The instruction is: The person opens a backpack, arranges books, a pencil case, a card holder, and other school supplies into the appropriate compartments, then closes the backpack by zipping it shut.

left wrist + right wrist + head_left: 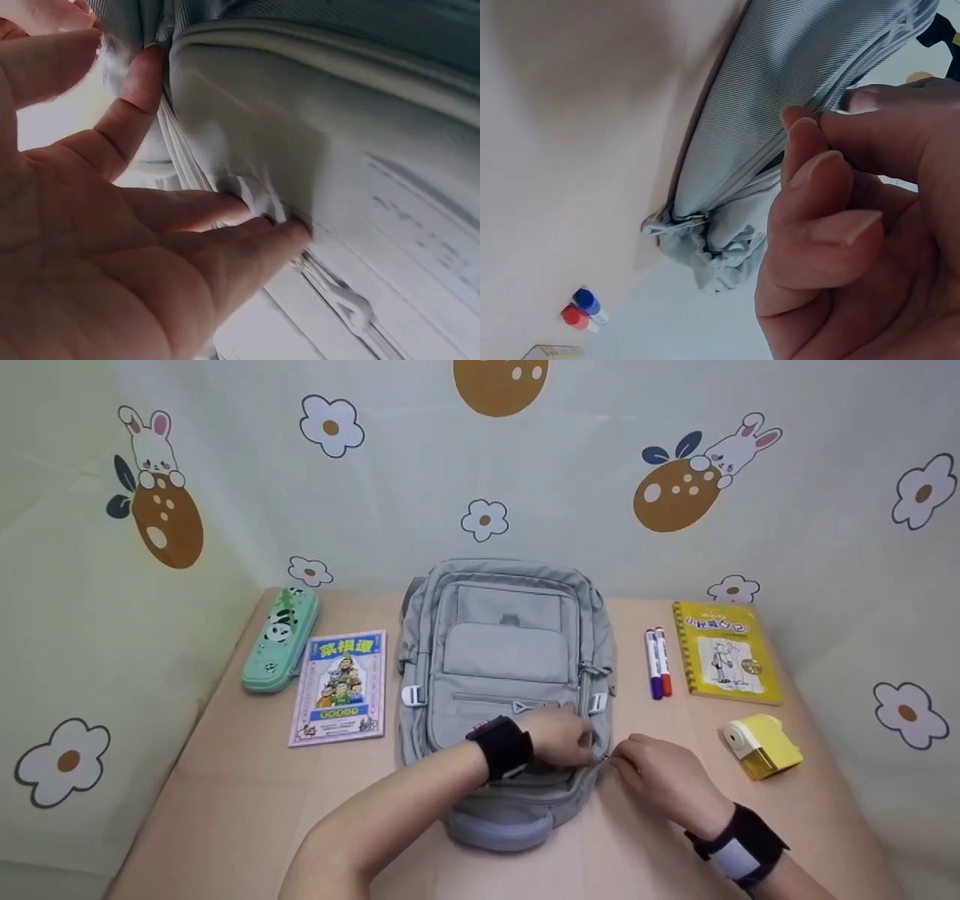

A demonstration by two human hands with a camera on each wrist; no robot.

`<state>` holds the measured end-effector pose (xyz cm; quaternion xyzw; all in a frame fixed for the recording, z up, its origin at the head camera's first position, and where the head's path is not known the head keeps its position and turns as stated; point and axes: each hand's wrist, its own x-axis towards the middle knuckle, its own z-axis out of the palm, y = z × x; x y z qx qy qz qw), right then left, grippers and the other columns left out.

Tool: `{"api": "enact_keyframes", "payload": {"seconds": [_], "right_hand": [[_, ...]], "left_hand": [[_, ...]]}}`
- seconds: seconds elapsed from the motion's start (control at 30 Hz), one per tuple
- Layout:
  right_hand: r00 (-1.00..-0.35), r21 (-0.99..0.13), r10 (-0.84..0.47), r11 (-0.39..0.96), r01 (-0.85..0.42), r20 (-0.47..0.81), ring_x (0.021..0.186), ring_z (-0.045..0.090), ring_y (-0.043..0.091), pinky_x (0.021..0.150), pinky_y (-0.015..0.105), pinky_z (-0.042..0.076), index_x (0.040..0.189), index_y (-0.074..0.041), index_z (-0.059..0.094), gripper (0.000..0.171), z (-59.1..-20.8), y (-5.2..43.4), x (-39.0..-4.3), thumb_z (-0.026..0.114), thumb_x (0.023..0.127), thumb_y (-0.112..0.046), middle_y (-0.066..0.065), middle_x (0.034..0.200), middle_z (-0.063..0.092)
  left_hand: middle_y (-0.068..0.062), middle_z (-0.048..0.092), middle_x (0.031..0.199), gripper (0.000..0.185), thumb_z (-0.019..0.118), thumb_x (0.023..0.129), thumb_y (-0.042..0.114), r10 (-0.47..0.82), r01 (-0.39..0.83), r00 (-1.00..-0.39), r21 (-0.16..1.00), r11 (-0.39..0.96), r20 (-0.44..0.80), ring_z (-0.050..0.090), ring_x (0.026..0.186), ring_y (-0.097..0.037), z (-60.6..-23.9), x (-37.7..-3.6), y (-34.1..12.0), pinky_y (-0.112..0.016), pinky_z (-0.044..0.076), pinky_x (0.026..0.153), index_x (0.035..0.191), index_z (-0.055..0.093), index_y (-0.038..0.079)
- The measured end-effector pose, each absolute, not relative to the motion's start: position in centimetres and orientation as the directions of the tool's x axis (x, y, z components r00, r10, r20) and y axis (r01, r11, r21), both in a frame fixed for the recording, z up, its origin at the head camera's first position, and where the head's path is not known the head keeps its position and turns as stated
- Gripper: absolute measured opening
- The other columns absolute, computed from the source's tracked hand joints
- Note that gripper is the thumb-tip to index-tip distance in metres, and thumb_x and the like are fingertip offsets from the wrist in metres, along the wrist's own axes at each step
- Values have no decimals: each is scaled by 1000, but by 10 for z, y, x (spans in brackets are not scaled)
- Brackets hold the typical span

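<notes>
A grey backpack (502, 660) lies flat on the table, its top towards me. My left hand (570, 742) lies on its near right part and grips the fabric beside the zip. In the left wrist view the fingers (262, 229) dig into a fold of the backpack (337, 150). My right hand (622, 757) is at the bag's right edge. There its thumb and forefinger (810, 124) pinch the zip line of the backpack (795, 67). The zipper pull itself is hidden between the fingertips.
Left of the bag lie a green panda pencil case (279, 639) and a colourful book (341, 688). On the right are two markers (658, 663), a yellow spiral notebook (726, 652) and a yellow sharpener (761, 745). Patterned walls close in the beige table (225, 810).
</notes>
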<state>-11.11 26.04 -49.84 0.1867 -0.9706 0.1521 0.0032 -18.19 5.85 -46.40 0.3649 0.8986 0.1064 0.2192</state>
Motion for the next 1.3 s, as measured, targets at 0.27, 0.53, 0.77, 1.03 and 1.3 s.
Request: {"api": "enact_keyframes", "payload": {"seconds": [0.27,0.53,0.77,1.03,1.3], "right_hand": [[-946,-304,-321,898,-319,46,69,60,9,63,34,51,91,-20,73,4,-501,264,-113,73,94,-18,-12,78,61],[-949,-285,-313,907,-311,40,65,59,11,60,36,49,86,-23,66,12,-503,265,-110,70,97,-22,-11,74,60],[-948,-274,-315,909,-314,42,63,54,9,60,35,48,81,-25,64,18,-503,262,-104,69,98,-23,-13,70,54],[-941,-300,-331,893,-336,69,64,55,7,62,33,49,81,-26,64,17,-503,257,-95,70,97,-22,-15,70,53],[-918,-316,-390,864,-391,72,64,50,2,60,30,48,83,-28,65,16,-497,248,-83,70,97,-23,-18,71,51]], "left_hand": [[8,54,90,25,75,88,41,773,653,-565,416,632,-288,51,81,-11,-456,-162,20,-25,43,69,86,63,19],[-1,68,126,18,75,91,34,773,697,-588,335,634,-238,67,101,-16,-458,-132,-28,-30,54,83,83,67,19],[5,67,95,12,67,97,22,740,659,-659,370,655,-137,61,78,-11,-475,-125,-43,-29,53,71,86,65,17],[11,54,78,10,65,98,19,720,613,-683,444,654,-119,53,68,-8,-482,-126,-45,-27,49,65,89,60,17],[11,54,77,11,65,99,19,715,597,-689,466,653,-119,53,68,-8,-482,-126,-44,-27,49,65,90,60,18]]}}
